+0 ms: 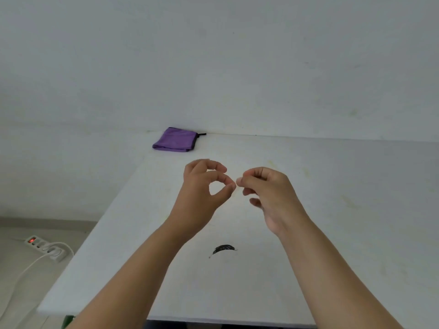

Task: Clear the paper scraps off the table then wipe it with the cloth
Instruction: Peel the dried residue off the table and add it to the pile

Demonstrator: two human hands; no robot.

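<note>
Both hands are raised over the middle of the white table (332, 186). My left hand (204, 193) has thumb and forefinger tip to tip in a ring. My right hand (268, 193) has its fingers curled, with the fingertips almost touching the left hand's pinch. I see no paper scrap between the fingers or anywhere on the table; anything pinched is too small to make out. The purple cloth (174, 140) lies folded at the table's back left corner against the wall, well beyond both hands.
A black smudge (224, 249) marks the tabletop below my hands, between my forearms. Faint yellowish stains show on the right half. A white power strip (45, 248) with cables lies on the floor to the left of the table.
</note>
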